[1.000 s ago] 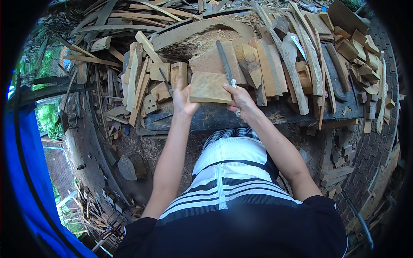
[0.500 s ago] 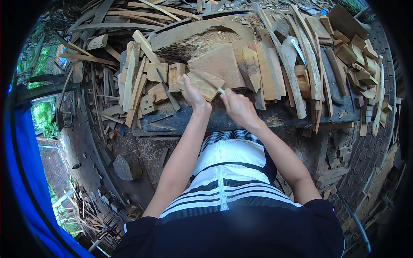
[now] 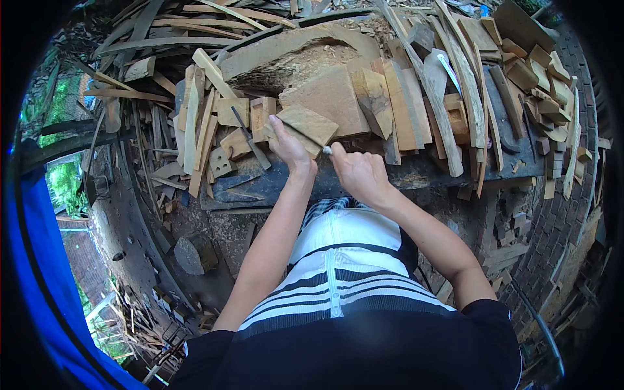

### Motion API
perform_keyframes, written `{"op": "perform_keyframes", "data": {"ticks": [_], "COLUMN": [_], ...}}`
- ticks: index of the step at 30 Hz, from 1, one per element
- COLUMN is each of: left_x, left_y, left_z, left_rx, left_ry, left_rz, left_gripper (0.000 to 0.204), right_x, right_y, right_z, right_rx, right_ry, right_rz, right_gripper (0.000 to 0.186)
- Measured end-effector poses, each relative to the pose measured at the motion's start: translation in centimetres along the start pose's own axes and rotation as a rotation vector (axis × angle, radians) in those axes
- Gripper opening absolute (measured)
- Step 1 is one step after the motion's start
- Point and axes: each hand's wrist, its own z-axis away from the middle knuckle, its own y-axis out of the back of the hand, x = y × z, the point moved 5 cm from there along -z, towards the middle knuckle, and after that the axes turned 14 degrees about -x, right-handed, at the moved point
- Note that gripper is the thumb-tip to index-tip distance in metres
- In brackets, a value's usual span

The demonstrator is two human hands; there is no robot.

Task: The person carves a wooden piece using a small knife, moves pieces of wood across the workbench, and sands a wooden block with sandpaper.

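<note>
A pale wooden block with a flat face sits over the near edge of a larger slab, at the middle of the bench. My left hand grips its left side, fingers along the edge and fingertips close to the far end of a slim dark file. That file lies slantwise across the block. My right hand is closed round its handle, which the fingers mostly hide; a pale collar shows at the block's near corner. Left of my left hand lies a chisel-like tool with a dark handle.
The dark bench carries a broad wooden slab, upright boards and long sticks. A block with holes stands at the left. Small blocks are heaped at the right; a blue sheet hangs far left.
My right hand has drawn slightly nearer and left, and more of the file now shows as a dark line across the block. My left hand keeps its grip.
</note>
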Motion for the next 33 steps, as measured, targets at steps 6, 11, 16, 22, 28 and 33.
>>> {"op": "perform_keyframes", "data": {"ticks": [6, 11, 16, 22, 28, 33], "left_x": [-0.4, 0.2, 0.3, 0.2, -0.3, -0.4], "left_y": [-0.3, -0.2, -1.0, -1.2, -0.6, -1.3], "left_z": [-1.4, -0.3, -0.7, -1.1, -1.9, -1.3], "left_rx": [0.014, 0.033, -0.009, -0.039, -0.063, -0.018], "left_ry": [-0.103, -0.076, -0.058, -0.084, -0.083, -0.047], "left_rz": [-0.064, -0.027, -0.061, 0.007, -0.010, -0.030], "left_gripper": [0.043, 0.042, 0.041, 0.038, 0.038, 0.040], "right_x": [3.7, 1.1, 3.1, 0.3, -0.1, 3.1], "right_y": [-1.9, -0.2, -1.3, 0.4, 0.5, -1.1], "right_z": [-2.1, -0.4, -2.2, -0.6, -0.7, -1.5], "right_rx": [0.048, 0.045, 0.036, 0.074, 0.056, 0.046], "right_ry": [-0.083, -0.063, -0.101, -0.024, -0.032, -0.123], "right_rz": [0.049, 0.009, 0.064, -0.075, -0.028, 0.030], "right_gripper": [0.013, 0.011, 0.012, 0.014, 0.012, 0.013]}}
